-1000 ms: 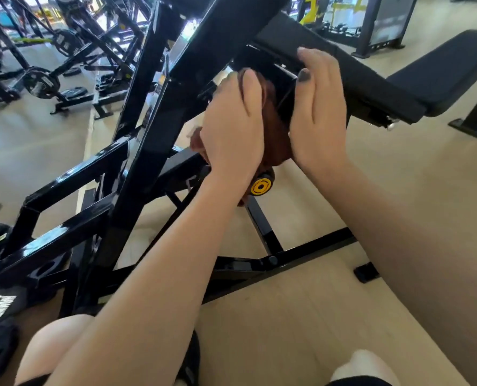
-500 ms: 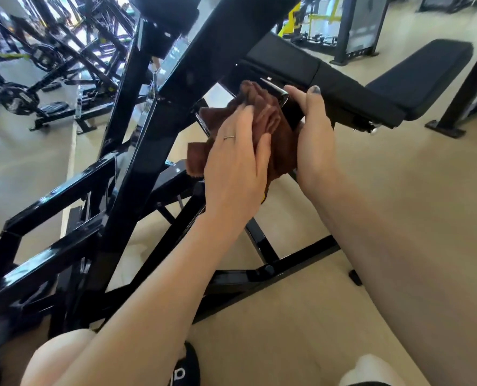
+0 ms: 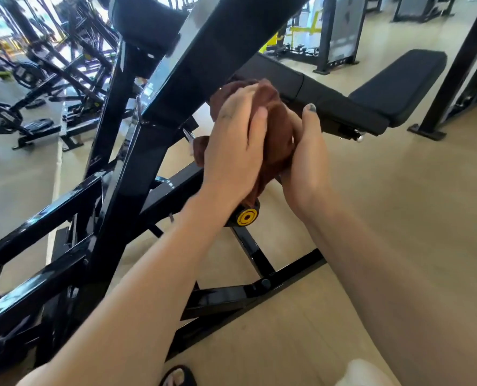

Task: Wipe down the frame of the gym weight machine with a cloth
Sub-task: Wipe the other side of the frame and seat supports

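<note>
A bunched brown cloth (image 3: 277,140) sits between both my hands, just under the black padded arm of the weight machine. My left hand (image 3: 231,146) presses flat on the cloth from the left, fingers pointing up. My right hand (image 3: 307,151) cups it from the right, thumb raised against the pad's underside. The machine's glossy black frame (image 3: 176,87) rises diagonally to the left of the cloth. Below my hands a black knob with a yellow cap (image 3: 247,217) sticks out. What the cloth covers is hidden.
A black padded seat (image 3: 398,84) extends to the right. The machine's base bars (image 3: 259,288) cross the tan floor below. More black machines and weight plates (image 3: 3,115) stand at the far left. A black post (image 3: 460,62) stands at the right. My sandalled foot (image 3: 177,376) shows at the bottom.
Both hands and the cloth have slid down along the part under the pad, and the yellow-capped knob shows again below them. The right hand now cups the cloth more fully.
</note>
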A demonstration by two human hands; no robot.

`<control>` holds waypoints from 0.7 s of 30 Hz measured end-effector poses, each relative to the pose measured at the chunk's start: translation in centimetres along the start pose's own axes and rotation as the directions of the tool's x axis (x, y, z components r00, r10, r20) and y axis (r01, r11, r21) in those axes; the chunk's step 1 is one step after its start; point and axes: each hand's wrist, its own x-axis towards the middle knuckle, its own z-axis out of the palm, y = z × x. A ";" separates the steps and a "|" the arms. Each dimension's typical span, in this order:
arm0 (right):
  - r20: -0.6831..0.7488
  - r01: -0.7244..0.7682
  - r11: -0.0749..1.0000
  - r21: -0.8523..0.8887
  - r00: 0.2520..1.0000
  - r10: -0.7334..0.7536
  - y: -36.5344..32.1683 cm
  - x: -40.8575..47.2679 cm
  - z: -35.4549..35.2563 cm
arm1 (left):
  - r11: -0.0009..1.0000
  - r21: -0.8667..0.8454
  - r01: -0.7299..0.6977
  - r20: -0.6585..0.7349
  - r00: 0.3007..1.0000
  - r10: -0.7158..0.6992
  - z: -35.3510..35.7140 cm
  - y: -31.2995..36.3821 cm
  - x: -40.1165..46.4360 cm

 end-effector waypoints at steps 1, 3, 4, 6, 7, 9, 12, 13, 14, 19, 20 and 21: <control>0.002 -0.005 1.000 0.030 1.000 0.005 0.1 0.2 -0.2 | 0.999 0.025 -0.047 -0.002 0.999 0.047 -0.1 0.2 -0.9; 0.015 -0.005 0.995 0.102 1.000 0.003 0.6 0.4 -0.6 | 0.989 0.077 -0.124 0.027 0.992 0.123 -0.3 0.0 -0.8; 0.027 -0.006 0.991 0.131 1.000 0.002 0.7 0.4 -0.7 | 0.984 0.097 -0.146 0.049 0.989 0.142 -0.4 -0.3 0.0; 0.049 -0.004 0.985 0.172 0.999 -0.004 1.0 0.6 -0.7 | 0.990 0.115 -0.087 0.093 0.993 0.076 -0.4 -0.8 2.1; 0.047 -0.003 0.980 0.198 0.999 -0.006 1.1 0.5 -0.6 | 0.992 0.119 -0.037 0.113 0.993 0.023 -0.4 -1.0 3.4; 0.052 -0.034 0.972 0.233 0.998 0.023 1.0 0.4 -0.6 | 0.983 0.166 0.071 0.156 0.983 -0.098 -0.2 -1.1 5.9; 0.056 -0.082 0.962 0.259 0.996 0.070 0.5 -0.1 -0.9 | 0.953 0.254 0.166 0.182 0.959 -0.215 0.2 -0.7 8.2; 0.056 -0.097 0.958 0.269 0.995 0.085 0.3 -0.2 -1.1 | 0.951 0.266 0.156 0.183 0.961 -0.209 0.2 -0.5 8.0; 0.060 -0.104 0.954 0.281 0.994 0.090 0.2 -0.3 -1.2 | 0.959 0.257 0.120 0.183 0.968 -0.171 0.2 -0.2 7.3; 0.123 -0.159 0.897 0.413 0.985 0.118 -0.2 -0.4 -1.9 | 0.919 0.226 -0.322 0.257 0.930 0.263 -0.5 0.2 3.3; 0.127 -0.159 0.893 0.420 0.985 0.116 -0.2 -0.4 -2.0 | 0.898 0.254 -0.359 0.294 0.913 0.282 -0.8 0.3 3.6; 0.123 -0.155 0.895 0.418 0.986 0.114 -0.1 -0.4 -2.0 | 0.882 0.289 -0.373 0.322 0.905 0.277 -0.8 0.5 4.2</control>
